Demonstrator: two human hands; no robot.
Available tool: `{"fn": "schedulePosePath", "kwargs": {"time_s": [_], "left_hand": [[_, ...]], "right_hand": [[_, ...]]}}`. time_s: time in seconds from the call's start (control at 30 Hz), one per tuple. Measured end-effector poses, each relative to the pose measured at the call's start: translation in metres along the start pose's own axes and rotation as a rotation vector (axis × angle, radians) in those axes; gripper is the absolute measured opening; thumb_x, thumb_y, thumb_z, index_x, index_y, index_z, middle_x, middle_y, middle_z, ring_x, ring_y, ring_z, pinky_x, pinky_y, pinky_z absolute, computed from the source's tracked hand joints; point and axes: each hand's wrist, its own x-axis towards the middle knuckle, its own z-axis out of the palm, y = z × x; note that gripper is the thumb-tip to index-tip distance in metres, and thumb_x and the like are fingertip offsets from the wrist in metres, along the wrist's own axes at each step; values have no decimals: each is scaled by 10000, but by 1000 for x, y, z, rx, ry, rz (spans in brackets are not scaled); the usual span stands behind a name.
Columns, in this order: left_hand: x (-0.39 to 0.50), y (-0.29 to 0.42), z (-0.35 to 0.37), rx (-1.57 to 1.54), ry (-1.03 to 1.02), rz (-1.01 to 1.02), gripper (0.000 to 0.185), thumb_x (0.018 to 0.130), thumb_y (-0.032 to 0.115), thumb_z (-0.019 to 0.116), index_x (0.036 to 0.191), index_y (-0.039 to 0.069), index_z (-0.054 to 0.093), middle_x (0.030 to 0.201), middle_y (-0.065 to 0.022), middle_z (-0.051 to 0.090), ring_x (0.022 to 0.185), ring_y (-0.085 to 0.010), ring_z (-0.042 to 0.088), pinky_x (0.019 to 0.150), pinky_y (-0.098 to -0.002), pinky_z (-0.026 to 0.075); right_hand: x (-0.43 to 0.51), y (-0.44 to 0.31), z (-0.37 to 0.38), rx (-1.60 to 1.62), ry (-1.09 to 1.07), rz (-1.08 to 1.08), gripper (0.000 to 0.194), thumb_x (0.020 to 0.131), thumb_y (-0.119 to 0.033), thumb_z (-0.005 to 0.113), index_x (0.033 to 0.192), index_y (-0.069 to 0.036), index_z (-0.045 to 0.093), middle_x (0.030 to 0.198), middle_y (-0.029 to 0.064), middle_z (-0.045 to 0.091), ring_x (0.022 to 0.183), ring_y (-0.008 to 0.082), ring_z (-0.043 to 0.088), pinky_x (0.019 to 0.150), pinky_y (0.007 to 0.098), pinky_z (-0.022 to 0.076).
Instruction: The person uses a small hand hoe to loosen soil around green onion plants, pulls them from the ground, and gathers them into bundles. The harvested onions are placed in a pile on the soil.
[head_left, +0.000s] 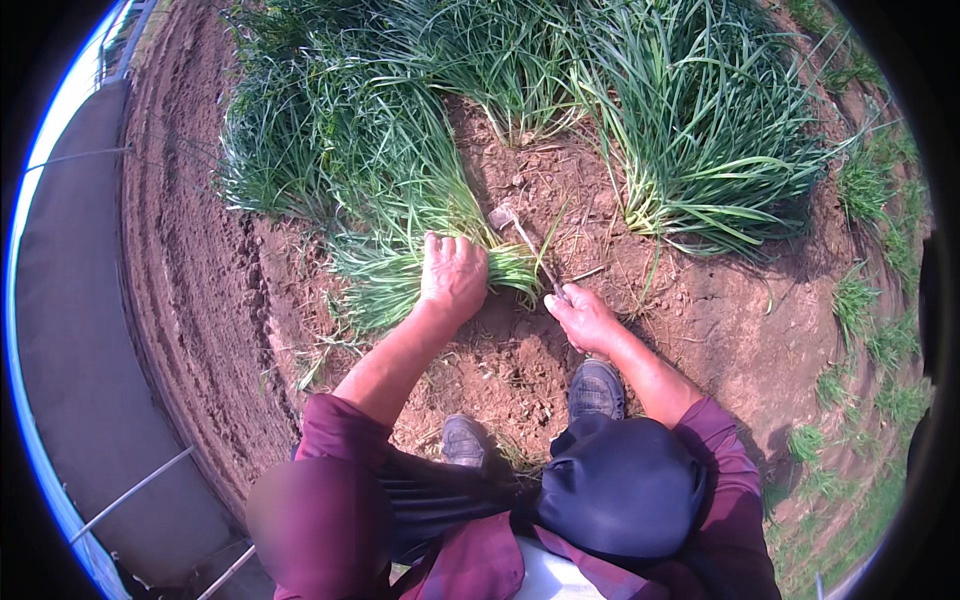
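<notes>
My left hand (454, 276) is closed around a bunch of cut-looking green chives (382, 281), its pale stem ends poking out to the right of my fist. The bunch lies sideways, low over the soil, and its leaves spread to the left. In my right hand (585, 319) is the handle of a small hand hoe or sickle (531, 244). The tool's thin metal shank slants up and left. Its small blade rests close to the soil, beside the base of a standing chive clump (457, 195); the blade's exact edge is hard to make out.
Dense chive clumps stand ahead (510, 67) and to the right (697, 150). Bare brown soil (525, 367) lies around my shoes (596, 390). A furrowed strip (187, 225) and a grey low wall (71, 300) run along the left. Grass tufts (855, 300) grow on the right.
</notes>
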Motion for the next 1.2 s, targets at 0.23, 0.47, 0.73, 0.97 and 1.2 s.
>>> {"fn": "schedulePosePath", "kwargs": {"time_s": [0.23, 0.47, 0.73, 0.97, 1.2], "left_hand": [[14, -11, -20, 94, 111, 147, 737, 829, 257, 720, 1488, 25, 485, 1552, -218, 451, 1482, -390, 370, 1270, -585, 198], [35, -18, -59, 70, -518, 132, 1034, 897, 425, 638, 1640, -86, 133, 1312, -201, 707, 1345, -388, 599, 1291, -598, 85], [13, -1, -41, -273, -532, -167, 562, 858, 327, 667, 1297, -21, 623, 1189, -212, 735, 1145, -343, 714, 1016, -505, 481], [10, 4, -34, -229, -455, -220, 572, 854, 336, 689, 1309, -2, 610, 1224, -213, 706, 1200, -368, 669, 1034, -498, 473], [5, -8, -20, 68, 102, 93, 1013, 698, 465, 876, 1497, -19, 485, 1555, -178, 457, 1461, -386, 402, 1160, -503, 359]], "right_hand": [[-1, 12, 3, -94, -67, -140, 373, 1033, -403, 655, 945, -45, 598, 747, 21, 554, 722, 146, 522, 675, 376, 476], [-15, 30, 0, -125, -124, -228, 333, 1032, -366, 674, 930, -59, 592, 758, 4, 564, 717, 125, 511, 660, 361, 475], [-17, 12, 4, -82, 195, -286, 359, 1053, -375, 633, 945, -39, 566, 723, 77, 585, 660, 207, 553, 635, 406, 470], [-4, -8, 4, -167, 88, -190, 358, 1052, -375, 621, 984, -31, 552, 728, 123, 605, 643, 256, 614, 610, 451, 480], [-8, -2, -16, 103, -284, 51, 356, 1048, -416, 634, 1010, -67, 571, 696, -6, 504, 513, 110, 467, 459, 322, 401]]}}
